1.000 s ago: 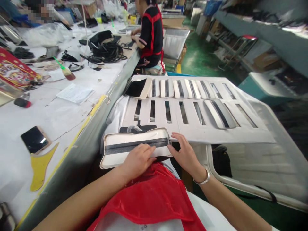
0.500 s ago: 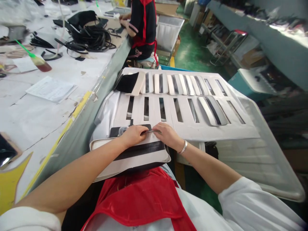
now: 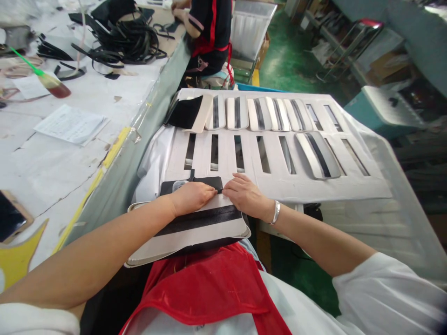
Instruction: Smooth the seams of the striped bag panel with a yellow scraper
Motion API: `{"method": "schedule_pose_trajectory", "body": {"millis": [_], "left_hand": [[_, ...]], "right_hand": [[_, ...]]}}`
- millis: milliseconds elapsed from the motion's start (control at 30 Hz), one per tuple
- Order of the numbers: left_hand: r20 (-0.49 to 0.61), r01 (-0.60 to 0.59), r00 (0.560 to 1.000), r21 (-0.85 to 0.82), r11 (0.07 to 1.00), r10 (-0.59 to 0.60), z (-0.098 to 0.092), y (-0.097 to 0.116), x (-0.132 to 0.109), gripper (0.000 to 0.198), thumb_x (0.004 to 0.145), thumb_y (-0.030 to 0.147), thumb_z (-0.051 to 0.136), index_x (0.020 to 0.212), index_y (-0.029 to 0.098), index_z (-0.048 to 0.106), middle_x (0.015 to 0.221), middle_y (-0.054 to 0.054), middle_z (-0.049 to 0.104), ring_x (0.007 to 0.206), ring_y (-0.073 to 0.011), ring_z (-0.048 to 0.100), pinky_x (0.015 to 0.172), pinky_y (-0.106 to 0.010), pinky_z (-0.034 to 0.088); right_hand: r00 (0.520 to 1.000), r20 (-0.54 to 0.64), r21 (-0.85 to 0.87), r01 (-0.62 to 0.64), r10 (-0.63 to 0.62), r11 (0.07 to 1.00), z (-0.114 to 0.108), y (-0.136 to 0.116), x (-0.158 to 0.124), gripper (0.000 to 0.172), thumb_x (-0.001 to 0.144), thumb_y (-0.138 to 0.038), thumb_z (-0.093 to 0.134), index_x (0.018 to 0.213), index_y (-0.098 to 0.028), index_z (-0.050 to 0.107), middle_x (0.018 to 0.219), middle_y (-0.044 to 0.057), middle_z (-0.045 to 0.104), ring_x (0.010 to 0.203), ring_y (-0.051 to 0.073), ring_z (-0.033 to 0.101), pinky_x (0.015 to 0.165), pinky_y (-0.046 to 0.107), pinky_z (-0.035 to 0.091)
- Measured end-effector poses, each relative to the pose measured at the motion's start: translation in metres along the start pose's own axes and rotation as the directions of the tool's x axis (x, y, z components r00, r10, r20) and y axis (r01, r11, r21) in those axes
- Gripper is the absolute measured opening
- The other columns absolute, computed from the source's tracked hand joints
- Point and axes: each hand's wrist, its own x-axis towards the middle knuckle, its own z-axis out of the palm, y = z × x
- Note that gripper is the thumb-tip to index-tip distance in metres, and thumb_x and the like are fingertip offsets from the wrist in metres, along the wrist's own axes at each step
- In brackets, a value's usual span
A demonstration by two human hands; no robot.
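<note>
A cream bag piece with a black band [image 3: 202,219] lies in front of my body, its near edge slightly open in layers. My left hand [image 3: 195,197] is closed at its far edge, thumb and fingers pinched together. Facing it, my right hand [image 3: 244,195] pinches the same edge, fingertips almost touching the left ones. A short dark bit of edge shows between them. Just beyond my left hand is a black board [image 3: 206,181] with a small clear round item [image 3: 179,185] on it.
A slotted white board [image 3: 272,186] ahead bears several striped cream-and-black pieces [image 3: 317,156] and a black-and-beige piece [image 3: 188,113]. On the left table [image 3: 87,153] are papers [image 3: 71,124], a glue bottle [image 3: 54,86], black straps [image 3: 122,44] and a phone [image 3: 14,216]. A co-worker [image 3: 211,42] sits beyond.
The camera view has shifted slightly. My hands still pinch the far edge; the thin strip seen between them now shows as a short dark edge, and the fingertips are closer together.
</note>
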Motion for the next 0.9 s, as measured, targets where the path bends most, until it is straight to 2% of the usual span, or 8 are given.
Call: {"method": "schedule_pose_trajectory", "body": {"millis": [100, 200, 300, 400, 500, 600, 700, 900], "left_hand": [[0.07, -0.013, 0.997, 0.061, 0.998, 0.009, -0.006, 0.004, -0.001, 0.04, 0.089, 0.014, 0.042, 0.127, 0.008, 0.054, 0.129, -0.016, 0.056, 0.111, -0.0248, 0.06, 0.095, -0.036, 0.047], [0.119, 0.029, 0.993, -0.059, 0.998, -0.021, -0.015, -0.003, -0.013, 0.045, 0.089, 0.015, 0.041, 0.132, 0.01, 0.05, 0.134, -0.014, 0.052, 0.116, -0.0249, 0.057, 0.098, -0.036, 0.045], [0.17, 0.15, 0.98, -0.299, 0.942, -0.102, -0.027, -0.024, -0.046, 0.043, 0.089, 0.021, 0.046, 0.131, 0.016, 0.054, 0.131, -0.007, 0.057, 0.117, -0.0198, 0.056, 0.102, -0.029, 0.04], [0.237, 0.342, 0.937, -0.466, 0.816, -0.257, -0.034, -0.046, -0.09, 0.045, 0.083, 0.021, 0.054, 0.127, 0.018, 0.058, 0.127, -0.003, 0.06, 0.115, -0.0166, 0.057, 0.101, -0.023, 0.039], [0.238, 0.428, 0.902, -0.597, 0.679, -0.36, -0.031, -0.058, -0.124, 0.043, 0.08, 0.024, 0.056, 0.123, 0.02, 0.062, 0.122, -0.002, 0.064, 0.11, -0.0167, 0.06, 0.098, -0.022, 0.041], [0.198, 0.425, 0.885, -0.71, 0.561, -0.42, -0.021, -0.063, -0.138, 0.042, 0.077, 0.03, 0.062, 0.118, 0.02, 0.065, 0.118, -0.003, 0.066, 0.107, -0.0182, 0.061, 0.098, -0.025, 0.042], [0.154, 0.404, 0.865, -0.778, 0.481, -0.478, -0.01, -0.065, -0.144, 0.04, 0.075, 0.035, 0.066, 0.112, 0.018, 0.069, 0.113, -0.005, 0.068, 0.104, -0.0188, 0.063, 0.097, -0.026, 0.045], [0.059, 0.334, 0.837, -0.843, 0.422, -0.544, 0.007, -0.067, -0.152, 0.038, 0.075, 0.038, 0.066, 0.105, 0.016, 0.072, 0.106, -0.005, 0.07, 0.1, -0.0198, 0.065, 0.096, -0.029, 0.048]], "right_hand": [[0.991, 0.097, -0.114, 0.106, -0.095, 0.988, -0.01, -0.004, 0.002, 0.025, 0.09, -0.012, 0.042, 0.098, -0.016, 0.065, 0.092, 0.008, 0.062, 0.09, 0.02, 0.052, 0.109, 0.042, 0.024], [0.979, 0.179, -0.073, 0.116, -0.101, 0.991, -0.02, -0.001, 0.013, 0.021, 0.086, -0.011, 0.045, 0.087, -0.013, 0.066, 0.085, 0.009, 0.061, 0.085, 0.021, 0.053, 0.101, 0.042, 0.033], [0.969, 0.242, 0.237, -0.008, -0.051, 0.971, -0.018, 0.01, 0.036, 0.02, 0.086, -0.018, 0.047, 0.081, -0.015, 0.066, 0.082, 0.007, 0.061, 0.08, 0.018, 0.055, 0.081, 0.033, 0.042], [0.936, 0.351, 0.523, -0.218, 0.025, 0.824, -0.003, 0.02, 0.063, 0.016, 0.083, -0.027, 0.052, 0.083, -0.017, 0.064, 0.077, 0.001, 0.061, 0.071, 0.014, 0.053, 0.067, 0.026, 0.04], [0.864, 0.502, 0.617, -0.38, 0.026, 0.689, 0.014, 0.022, 0.086, 0.019, 0.079, -0.035, 0.057, 0.079, -0.016, 0.059, 0.066, -0.003, 0.053, 0.061, 0.01, 0.045, 0.058, 0.024, 0.035], [0.821, 0.566, 0.681, -0.411, -0.078, 0.606, 0.025, 0.017, 0.104, 0.025, 0.076, -0.041, 0.06, 0.076, -0.016, 0.055, 0.065, -0.004, 0.049, 0.061, 0.009, 0.041, 0.057, 0.023, 0.033], [0.808, 0.57, 0.718, -0.403, -0.146, 0.568, 0.031, 0.006, 0.118, 0.029, 0.076, -0.044, 0.062, 0.074, -0.016, 0.053, 0.065, -0.005, 0.047, 0.061, 0.009, 0.04, 0.057, 0.022, 0.032], [0.799, 0.58, 0.739, -0.433, -0.161, 0.516, 0.038, -0.019, 0.143, 0.027, 0.076, -0.041, 0.061, 0.073, -0.016, 0.051, 0.061, -0.006, 0.043, 0.057, 0.008, 0.035, 0.056, 0.023, 0.029]]}}
